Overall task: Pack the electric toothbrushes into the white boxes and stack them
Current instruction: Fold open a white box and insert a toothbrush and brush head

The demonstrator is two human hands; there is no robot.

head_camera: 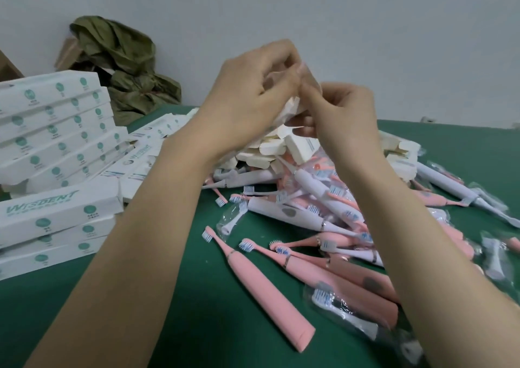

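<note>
Left hand and right hand up over heap, both pinching clear wrap; inside, cannot tell. Toothbrushes heaped mid table, white boxes stacked at left edge. Wrap may slip, fall into heap.

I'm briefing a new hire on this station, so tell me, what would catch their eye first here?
First the left hand and right hand, raised mid-frame and together pinching what looks like a clear wrapper. Below them a heap of pink and white toothbrushes sprawls over the green table. Stacks of white boxes stand at the left.
</note>
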